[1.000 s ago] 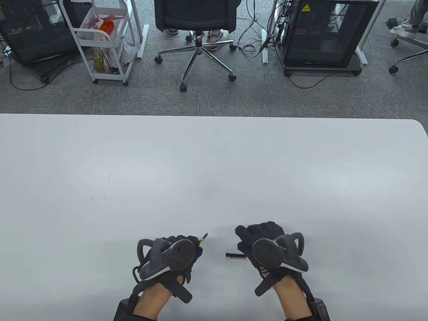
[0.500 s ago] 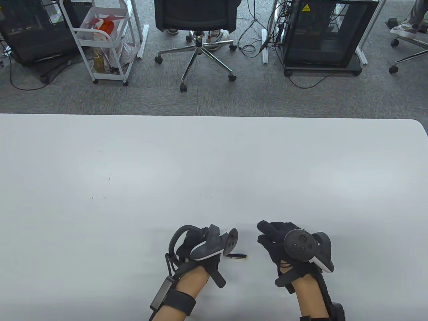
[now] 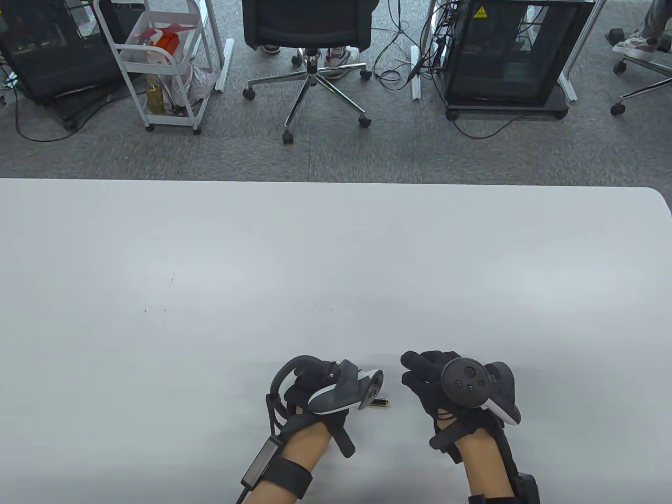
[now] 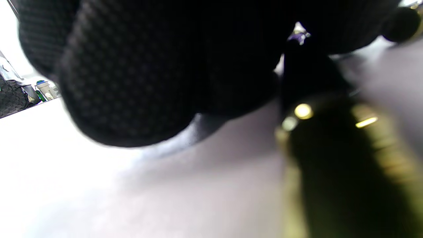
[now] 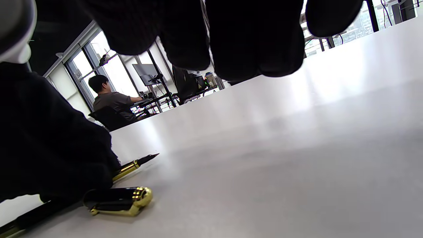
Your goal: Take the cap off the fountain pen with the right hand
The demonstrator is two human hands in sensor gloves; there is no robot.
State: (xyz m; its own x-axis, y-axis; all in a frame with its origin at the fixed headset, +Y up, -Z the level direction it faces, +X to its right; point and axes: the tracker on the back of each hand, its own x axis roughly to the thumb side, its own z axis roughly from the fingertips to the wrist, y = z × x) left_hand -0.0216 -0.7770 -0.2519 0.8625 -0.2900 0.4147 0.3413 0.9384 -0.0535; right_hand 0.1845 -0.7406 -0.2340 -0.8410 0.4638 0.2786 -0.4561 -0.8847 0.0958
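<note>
— Since a second ago the left hand (image 3: 320, 391) has swung right, next to the cap (image 3: 380, 403), and the right hand (image 3: 438, 383) has drawn off to the right. Over the last half second, hardly any shift.

— Where is the cap now?

— Flat on the worktop (image 3: 336, 273), black with gold trim, between the two hands, its left end under the left tracker. From the right wrist it shows as cap (image 5: 117, 200) lying apart from the pen (image 5: 134, 165).

— And the pen?

— On the worktop just behind the cap, nib bare and pointing away; the left glove hides its barrel.

— Is the left hand grasping it?

— Cannot tell. The left wrist view is a blur of glove (image 4: 158, 66) and gold trim.

— The right hand?

— Released: fingers (image 3: 415, 362) spread, nothing in them, near the cap but not touching.
</note>
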